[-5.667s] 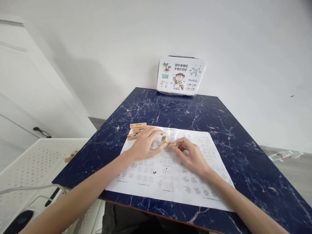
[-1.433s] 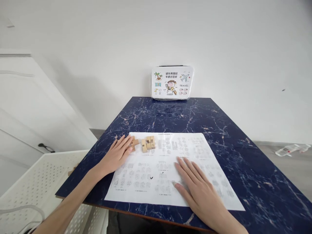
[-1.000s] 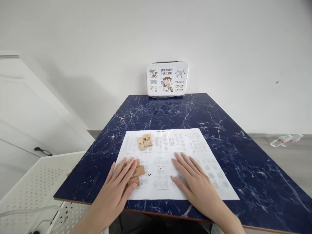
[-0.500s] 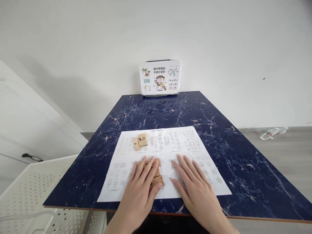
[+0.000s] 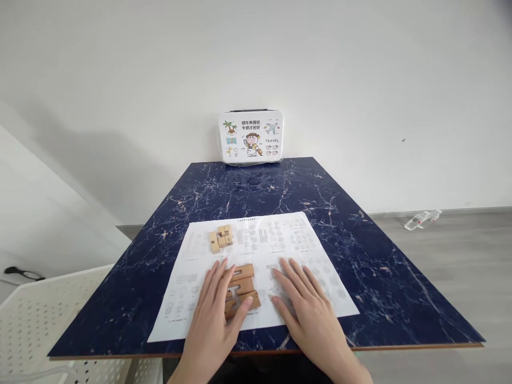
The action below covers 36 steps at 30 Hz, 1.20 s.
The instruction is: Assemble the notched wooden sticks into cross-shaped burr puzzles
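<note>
A printed sheet of paper, covered in small diagrams, lies on the dark blue marbled table. Three brown notched wooden pieces rest side by side on the sheet. My left hand lies around their left side, fingers stretched out, its thumb on the nearest piece; it partly hides them. My right hand rests flat on the paper to the right, fingers spread, holding nothing. Beyond the left hand, several lighter wooden blocks with notches sit grouped near the sheet's upper left.
A white case with cartoon prints stands against the wall at the table's far edge. To the left is a white perforated basket or rack. A clear plastic item lies on the floor at right.
My left hand has slid left off the top of the brown wooden pieces, exposing their slots. The whole view has shifted slightly; the right hand stays flat on the paper.
</note>
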Tool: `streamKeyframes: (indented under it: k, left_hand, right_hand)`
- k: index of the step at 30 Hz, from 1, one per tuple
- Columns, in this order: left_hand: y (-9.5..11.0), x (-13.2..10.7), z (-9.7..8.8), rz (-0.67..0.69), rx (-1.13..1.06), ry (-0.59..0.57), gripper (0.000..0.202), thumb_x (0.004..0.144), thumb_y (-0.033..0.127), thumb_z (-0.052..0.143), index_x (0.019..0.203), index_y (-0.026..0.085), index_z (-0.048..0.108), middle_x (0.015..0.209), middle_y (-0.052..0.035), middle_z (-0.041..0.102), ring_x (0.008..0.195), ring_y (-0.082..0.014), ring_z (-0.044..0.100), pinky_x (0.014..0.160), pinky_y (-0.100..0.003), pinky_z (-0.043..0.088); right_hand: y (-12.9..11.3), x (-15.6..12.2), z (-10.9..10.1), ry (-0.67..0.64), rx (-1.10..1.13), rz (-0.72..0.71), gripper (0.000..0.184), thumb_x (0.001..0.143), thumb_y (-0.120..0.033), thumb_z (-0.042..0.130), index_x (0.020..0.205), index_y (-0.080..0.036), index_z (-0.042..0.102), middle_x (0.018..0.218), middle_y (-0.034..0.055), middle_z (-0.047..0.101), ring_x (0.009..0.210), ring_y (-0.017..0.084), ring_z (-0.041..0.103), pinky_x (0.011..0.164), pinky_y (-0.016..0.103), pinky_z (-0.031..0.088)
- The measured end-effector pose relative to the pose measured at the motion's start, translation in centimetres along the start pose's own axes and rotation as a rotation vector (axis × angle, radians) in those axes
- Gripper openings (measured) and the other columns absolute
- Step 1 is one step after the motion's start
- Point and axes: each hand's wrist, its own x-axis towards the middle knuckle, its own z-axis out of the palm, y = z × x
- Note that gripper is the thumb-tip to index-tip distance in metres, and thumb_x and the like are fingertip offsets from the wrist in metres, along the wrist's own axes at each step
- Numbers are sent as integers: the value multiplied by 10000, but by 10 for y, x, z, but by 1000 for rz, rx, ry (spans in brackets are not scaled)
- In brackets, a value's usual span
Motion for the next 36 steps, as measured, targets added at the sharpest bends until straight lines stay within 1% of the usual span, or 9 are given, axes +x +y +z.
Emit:
streamKeyframes:
  k: [5,9,13,14,17,19,25,31,36]
  left_hand:
    - [0,1,3,34,4,38,624,1053,500,537,1608,349,293,1647,-75,436,1539,-345,399,1183,-573,481]
    - [0,1,4,24,24,14,660,1039,537,549,1614,349,285,1634,-69,454,1526,-345,415,1171,-560,494]
    - [-4,-3,-3,64,74,-12,792,996,596,594,1653,356,222,1640,-80,446,1523,-391,399,1160,-611,482]
    - [-6,-4,-5,72,79,-20,800,999,593,590,1661,360,207,1641,-82,444,1517,-391,408,1154,-606,488]
    - [-14,-6,-14,92,46,-26,759,1021,560,570,1662,374,208,1614,-77,477,1481,-361,466,1132,-546,523]
    - [-18,-7,-17,94,29,-19,736,1018,557,578,1648,384,241,1587,-69,506,1458,-349,495,1130,-530,528]
    - [-21,-7,-12,43,41,16,696,979,584,623,1588,379,354,1520,-57,558,1403,-347,537,1113,-533,535]
    - [-17,-8,-12,2,40,27,680,968,606,626,1558,382,375,1497,-59,563,1389,-354,537,1082,-539,550]
    - [-17,-8,-14,22,34,40,669,964,605,637,1541,375,391,1487,-66,569,1382,-359,539,1081,-542,548]
  right_hand:
    - [-1,0,-3,-15,15,7,512,1097,-414,471,1585,-256,466,1691,31,377,1575,305,329,1265,556,378]
    - [-1,0,-4,-18,37,23,507,1094,-420,473,1578,-266,475,1690,25,381,1576,306,326,1268,552,375]
    - [-1,1,-5,-24,35,21,495,1098,-412,467,1568,-258,484,1692,27,379,1579,300,319,1273,550,368]
    - [-1,1,-6,-26,29,18,491,1100,-410,463,1565,-254,487,1692,29,379,1580,298,319,1274,551,366]
    - [-1,1,-6,-24,20,17,485,1101,-407,459,1559,-252,491,1689,33,384,1580,297,319,1272,559,370]
    - [-1,1,-6,-21,22,20,478,1099,-406,462,1550,-252,499,1687,33,389,1579,297,322,1270,561,373]
    - [-1,1,-5,-13,43,22,476,1093,-397,470,1550,-266,504,1681,27,401,1576,302,328,1272,558,370]
    - [0,0,-3,-6,46,18,485,1090,-408,477,1557,-279,496,1677,26,410,1571,304,338,1265,558,379]
    - [-1,0,-5,-22,25,23,487,1096,-411,471,1555,-254,500,1684,33,397,1579,292,323,1274,546,368]
